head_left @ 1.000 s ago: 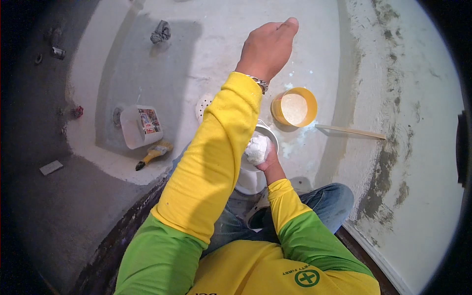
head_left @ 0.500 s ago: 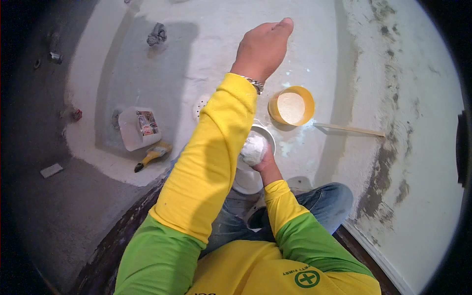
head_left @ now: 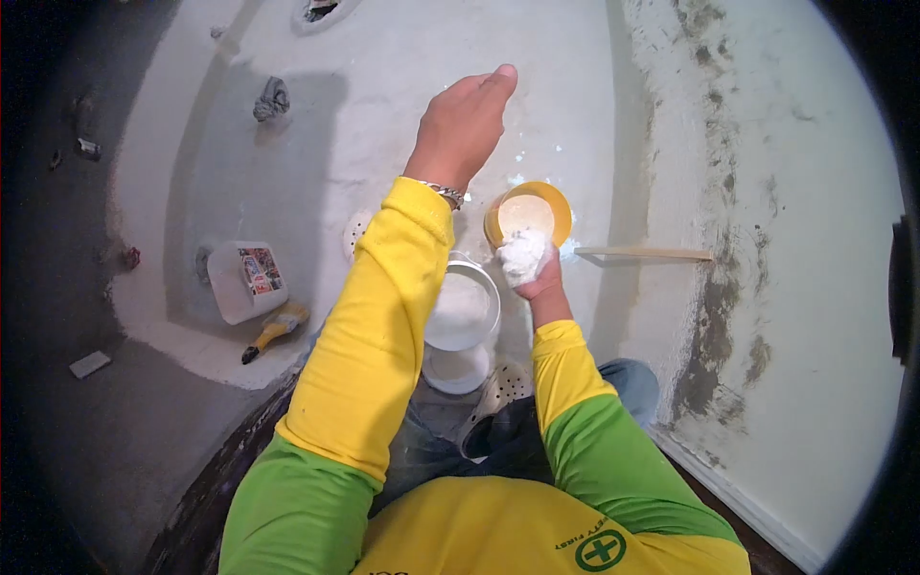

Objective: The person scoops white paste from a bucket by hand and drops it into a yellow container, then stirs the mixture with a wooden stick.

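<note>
My right hand (head_left: 544,278) is cupped around a heaped handful of white powder (head_left: 524,255). It is at the near rim of a yellow tub (head_left: 562,213), which contains a pale cream material (head_left: 525,213). To the left of that hand stands a white bucket (head_left: 462,309) with white powder inside. My left arm stretches forward past the bucket. The left hand (head_left: 460,129), with a chain bracelet at the wrist, hangs over the white surface, thumb extended; its other fingers are mostly hidden.
A wooden stick (head_left: 647,253) lies to the right of the tub. At left are a white plastic container (head_left: 247,283) and a yellow-handled brush (head_left: 276,330). A round white lid-like piece (head_left: 456,372) sits by my shoe. Further off lies a crumpled grey rag (head_left: 272,99).
My right hand has come up out of the white bucket with the powder and moved right to the yellow tub. My left hand stays stretched out; the whole view has shifted somewhat.
</note>
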`<state>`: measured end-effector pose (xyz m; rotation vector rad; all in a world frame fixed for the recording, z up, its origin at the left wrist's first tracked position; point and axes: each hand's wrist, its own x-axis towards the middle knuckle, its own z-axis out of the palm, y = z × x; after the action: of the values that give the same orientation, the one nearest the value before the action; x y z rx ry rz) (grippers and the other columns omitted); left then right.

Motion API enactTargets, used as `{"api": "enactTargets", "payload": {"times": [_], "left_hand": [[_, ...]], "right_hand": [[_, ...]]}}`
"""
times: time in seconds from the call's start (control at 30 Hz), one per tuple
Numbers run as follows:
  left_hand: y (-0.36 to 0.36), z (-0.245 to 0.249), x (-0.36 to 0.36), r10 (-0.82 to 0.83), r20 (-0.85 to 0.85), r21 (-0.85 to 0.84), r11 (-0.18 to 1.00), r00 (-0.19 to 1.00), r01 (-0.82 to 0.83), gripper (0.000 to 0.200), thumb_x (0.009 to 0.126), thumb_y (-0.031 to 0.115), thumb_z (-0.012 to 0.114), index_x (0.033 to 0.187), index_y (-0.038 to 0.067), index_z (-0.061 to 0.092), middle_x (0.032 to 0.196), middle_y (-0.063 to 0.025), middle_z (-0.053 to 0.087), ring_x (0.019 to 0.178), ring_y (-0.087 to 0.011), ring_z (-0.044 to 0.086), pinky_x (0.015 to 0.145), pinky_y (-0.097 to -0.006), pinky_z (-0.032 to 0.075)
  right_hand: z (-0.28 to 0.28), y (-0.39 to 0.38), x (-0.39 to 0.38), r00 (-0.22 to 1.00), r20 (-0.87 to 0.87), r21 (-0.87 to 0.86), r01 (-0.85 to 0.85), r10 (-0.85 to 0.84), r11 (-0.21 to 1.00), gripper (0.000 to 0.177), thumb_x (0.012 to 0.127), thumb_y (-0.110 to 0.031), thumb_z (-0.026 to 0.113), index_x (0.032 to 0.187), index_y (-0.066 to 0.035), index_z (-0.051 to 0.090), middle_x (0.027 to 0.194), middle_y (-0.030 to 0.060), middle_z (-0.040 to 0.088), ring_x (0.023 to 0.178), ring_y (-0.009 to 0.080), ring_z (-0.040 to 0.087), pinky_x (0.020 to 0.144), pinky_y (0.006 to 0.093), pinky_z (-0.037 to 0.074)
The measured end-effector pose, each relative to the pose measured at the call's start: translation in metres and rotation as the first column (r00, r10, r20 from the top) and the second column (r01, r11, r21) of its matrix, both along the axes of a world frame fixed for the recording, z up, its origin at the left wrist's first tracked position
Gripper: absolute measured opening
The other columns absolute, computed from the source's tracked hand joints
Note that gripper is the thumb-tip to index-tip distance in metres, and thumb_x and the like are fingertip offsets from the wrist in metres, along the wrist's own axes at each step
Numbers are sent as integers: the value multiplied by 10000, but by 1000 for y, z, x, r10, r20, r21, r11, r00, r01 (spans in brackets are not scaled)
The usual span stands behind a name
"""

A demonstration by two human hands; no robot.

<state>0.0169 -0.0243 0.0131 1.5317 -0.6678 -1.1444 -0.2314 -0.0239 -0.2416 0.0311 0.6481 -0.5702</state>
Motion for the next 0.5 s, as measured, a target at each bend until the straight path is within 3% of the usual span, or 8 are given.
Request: {"api": "enactTargets", "payload": {"times": [0.1, 0.17, 0.2, 0.27, 0.37, 0.5], "left_hand": [[1, -3, 0, 0, -3, 6, 1000, 1000, 0, 686, 900, 573, 548, 1307, 21, 523, 1187, -111, 603, 1019, -208, 583, 844, -357, 448], [2, -5, -3, 130, 82, -75, 990, 988, -124, 594, 922, 501, 514, 1160, -29, 640, 990, -176, 680, 956, -278, 614, 888, -352, 460], [2, -5, -1, 135, 85, -81, 989, 987, -128, 594, 922, 501, 514, 1160, -29, 640, 990, -176, 680, 956, -278, 614, 888, -352, 460], [4, -6, 5, 60, 32, -13, 998, 998, -60, 682, 901, 576, 551, 1310, 31, 533, 1176, -109, 609, 1009, -205, 591, 834, -341, 451], [6, -6, 7, 54, 52, -19, 998, 997, -53, 685, 902, 582, 550, 1302, 26, 542, 1172, -107, 612, 1003, -208, 596, 830, -332, 453], [5, -3, 7, 67, 44, -39, 997, 997, -65, 686, 898, 586, 556, 1291, 24, 551, 1160, -103, 616, 998, -207, 598, 825, -325, 454]], "right_hand": [[-11, -40, -7, 992, -97, -102, 75, -85, 992, 359, 921, -344, 447, 1007, -61, 650, 942, 143, 694, 875, 342, 672, 770, 481, 576], [-12, -65, -7, 967, -222, -144, 98, -129, 985, 342, 947, -306, 416, 1059, -79, 646, 968, 123, 699, 868, 309, 685, 796, 482, 576], [-21, -79, -9, 968, -217, -149, 94, -125, 984, 342, 947, -306, 416, 1059, -79, 646, 968, 123, 699, 868, 309, 685, 796, 482, 576], [-50, -104, -11, 929, -370, -118, -58, 10, 991, 384, 943, -338, 436, 1153, -72, 617, 1048, 136, 688, 954, 328, 673, 814, 502, 574], [-55, -106, 1, 881, -473, -105, -43, -12, 994, 400, 949, -335, 441, 1195, -69, 611, 1099, 138, 678, 988, 324, 665, 855, 476, 558], [-132, -116, -14, 751, -659, -182, -104, -43, 978, 435, 947, -349, 434, 1194, -46, 625, 1116, 147, 673, 1021, 332, 653, 913, 441, 517]]}}
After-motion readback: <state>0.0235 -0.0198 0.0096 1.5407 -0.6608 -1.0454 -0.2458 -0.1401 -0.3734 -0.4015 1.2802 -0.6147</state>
